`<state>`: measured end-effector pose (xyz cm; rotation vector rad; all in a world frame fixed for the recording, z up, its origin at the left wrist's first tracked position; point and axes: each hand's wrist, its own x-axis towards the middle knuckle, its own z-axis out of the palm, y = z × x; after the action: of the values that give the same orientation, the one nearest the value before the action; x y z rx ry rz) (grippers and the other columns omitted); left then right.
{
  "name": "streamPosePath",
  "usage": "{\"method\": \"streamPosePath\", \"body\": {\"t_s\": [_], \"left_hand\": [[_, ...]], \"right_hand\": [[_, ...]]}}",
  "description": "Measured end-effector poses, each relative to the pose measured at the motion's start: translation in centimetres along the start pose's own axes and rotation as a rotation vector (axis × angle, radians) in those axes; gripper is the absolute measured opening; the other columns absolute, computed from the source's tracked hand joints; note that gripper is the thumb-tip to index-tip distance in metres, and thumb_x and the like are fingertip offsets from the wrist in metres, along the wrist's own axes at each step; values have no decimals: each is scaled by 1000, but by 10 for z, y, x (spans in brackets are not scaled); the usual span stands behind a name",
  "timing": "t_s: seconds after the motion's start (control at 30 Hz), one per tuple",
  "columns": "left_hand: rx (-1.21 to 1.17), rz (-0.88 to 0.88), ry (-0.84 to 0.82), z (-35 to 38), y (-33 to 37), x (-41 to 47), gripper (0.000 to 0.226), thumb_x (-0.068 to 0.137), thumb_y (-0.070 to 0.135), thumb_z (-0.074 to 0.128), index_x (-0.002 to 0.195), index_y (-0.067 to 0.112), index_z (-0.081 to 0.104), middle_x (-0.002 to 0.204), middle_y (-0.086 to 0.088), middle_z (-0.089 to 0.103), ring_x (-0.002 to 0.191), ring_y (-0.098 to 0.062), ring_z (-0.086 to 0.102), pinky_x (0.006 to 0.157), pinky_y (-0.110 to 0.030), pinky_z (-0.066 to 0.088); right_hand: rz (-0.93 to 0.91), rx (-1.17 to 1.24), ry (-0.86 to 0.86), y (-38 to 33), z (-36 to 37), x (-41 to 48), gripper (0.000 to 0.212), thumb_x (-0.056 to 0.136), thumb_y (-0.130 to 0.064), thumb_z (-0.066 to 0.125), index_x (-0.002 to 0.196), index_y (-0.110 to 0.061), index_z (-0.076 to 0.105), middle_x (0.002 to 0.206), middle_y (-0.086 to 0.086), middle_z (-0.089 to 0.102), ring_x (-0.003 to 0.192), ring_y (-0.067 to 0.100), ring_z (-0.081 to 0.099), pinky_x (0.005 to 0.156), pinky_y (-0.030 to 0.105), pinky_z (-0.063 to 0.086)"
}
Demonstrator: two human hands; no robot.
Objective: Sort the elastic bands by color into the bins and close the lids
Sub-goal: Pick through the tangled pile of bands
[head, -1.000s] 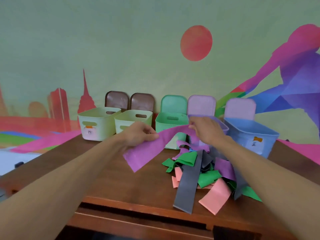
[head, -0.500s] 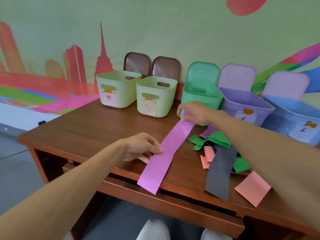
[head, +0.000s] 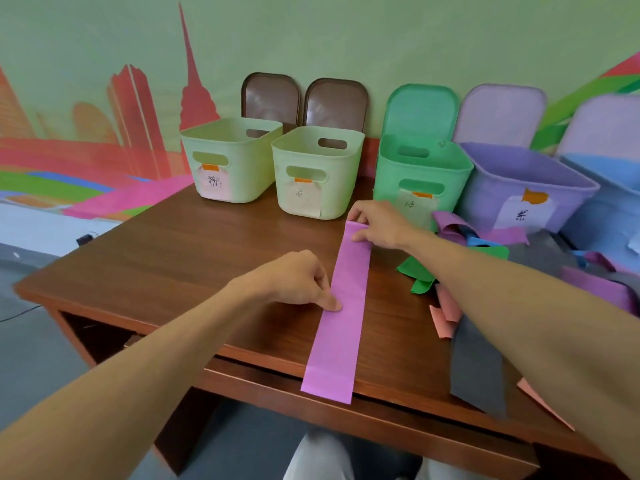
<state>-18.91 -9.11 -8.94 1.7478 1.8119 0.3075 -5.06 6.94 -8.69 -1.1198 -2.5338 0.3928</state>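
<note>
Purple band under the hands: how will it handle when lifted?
Probably floppy: the purple band lies thin and flat, near end hanging past the table edge. Likely very light; it should drape from one pinch. Won't roll.

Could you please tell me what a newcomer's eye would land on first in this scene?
A long purple band lies flat across the wooden table, its near end hanging over the front edge. The left hand holds it midway and the right hand pinches its far end. Behind it, a row of colored bins stands open against the mural wall, and a jumbled pile of bands lies to the right.
</note>
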Motion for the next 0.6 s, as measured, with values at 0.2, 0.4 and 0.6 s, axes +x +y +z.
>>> {"method": "streamPosePath", "body": {"t_s": [0.2,0.4,0.6], "left_hand": [[42,37,106,1,-4,-1,36,67,42,81,81,21,55,79,7,57,72,-10,52,64,-25,42],[33,184,95,0,9,-2,25,81,34,72,104,24,66,104,7,54,90,-10,56,80,-21,46],[-142,290,159,-1,39,3,12,91,22,60,100,19,68,101,5,67,93,-7,60,86,-20,46]], "right_hand": [[75,-31,23,11,11,2,29,79,-21,76,103,-12,62,98,5,65,91,21,61,82,36,51],[-26,-241,60,7,-26,-9,26,87,-27,66,109,-12,62,104,5,62,96,21,58,83,35,48],[-56,-366,-124,11,-95,-51,22,88,-26,63,103,-11,68,94,0,57,87,15,53,73,25,37]]}}
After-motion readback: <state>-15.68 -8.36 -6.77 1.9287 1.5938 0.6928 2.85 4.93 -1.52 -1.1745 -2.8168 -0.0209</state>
